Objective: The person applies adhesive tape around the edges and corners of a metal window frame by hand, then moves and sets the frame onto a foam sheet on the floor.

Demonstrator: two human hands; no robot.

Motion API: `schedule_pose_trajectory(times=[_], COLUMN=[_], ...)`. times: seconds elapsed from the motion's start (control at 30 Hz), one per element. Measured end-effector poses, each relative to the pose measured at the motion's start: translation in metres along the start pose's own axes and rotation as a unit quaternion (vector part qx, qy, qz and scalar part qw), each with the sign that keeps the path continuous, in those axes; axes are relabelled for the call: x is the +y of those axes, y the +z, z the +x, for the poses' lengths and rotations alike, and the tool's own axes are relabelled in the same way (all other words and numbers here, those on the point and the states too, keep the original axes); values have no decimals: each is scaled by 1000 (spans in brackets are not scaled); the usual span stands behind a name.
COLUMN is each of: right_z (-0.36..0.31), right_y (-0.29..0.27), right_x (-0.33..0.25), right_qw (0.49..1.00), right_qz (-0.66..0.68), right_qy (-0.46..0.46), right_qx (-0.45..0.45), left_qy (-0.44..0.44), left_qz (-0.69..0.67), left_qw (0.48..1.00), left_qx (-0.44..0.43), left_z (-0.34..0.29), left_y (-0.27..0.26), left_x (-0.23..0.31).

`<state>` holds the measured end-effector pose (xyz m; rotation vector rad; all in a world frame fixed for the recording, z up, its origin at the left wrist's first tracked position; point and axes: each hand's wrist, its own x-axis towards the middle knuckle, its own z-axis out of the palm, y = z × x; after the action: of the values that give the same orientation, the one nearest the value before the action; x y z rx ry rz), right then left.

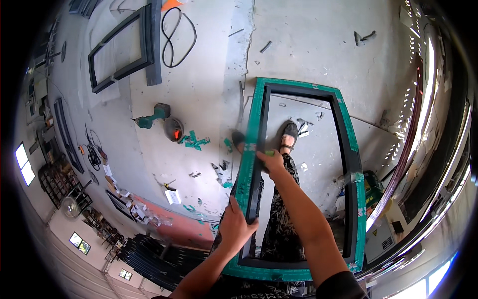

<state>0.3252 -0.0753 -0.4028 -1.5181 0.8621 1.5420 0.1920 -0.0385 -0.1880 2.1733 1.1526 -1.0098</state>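
Observation:
A dark grey window frame (354, 192) covered in green film stands before me, and my legs and shoes show through its opening. My left hand (237, 228) is wrapped round the lower part of its left side bar, with the thumb on the inner edge. Higher on the same bar, my right hand (271, 162) reaches through from the right and is closed at the inner edge. A small yellow-green thing (269, 153) shows at its fingers; its kind is too small to tell. Part of the right hand's grip is hidden.
On the floor at left lie a green cordless drill (153, 115), a dark round bowl (174, 130) and green film scraps (195, 141). Another grey frame (147, 37) and a looped black strip (172, 42) lie far left. Long profiles (416, 107) line the right side.

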Motion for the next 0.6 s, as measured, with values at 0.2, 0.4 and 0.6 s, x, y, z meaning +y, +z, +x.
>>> schedule_pose_trajectory(times=[0.2,0.4,0.6], right_z=[24,65,131], right_y=[-11,-46,-66], right_x=[12,-24,-36], right_qw=[997,990,961], right_qz=[11,88,16], right_qy=[6,-58,-60], right_qx=[-75,97,270], left_qy=[-10,-21,14], left_qz=[-21,2,-31], left_qw=[999,1000,999], left_qx=[24,-7,-31], left_z=[99,122,130], left_y=[21,20,27], left_x=[14,-3,14])
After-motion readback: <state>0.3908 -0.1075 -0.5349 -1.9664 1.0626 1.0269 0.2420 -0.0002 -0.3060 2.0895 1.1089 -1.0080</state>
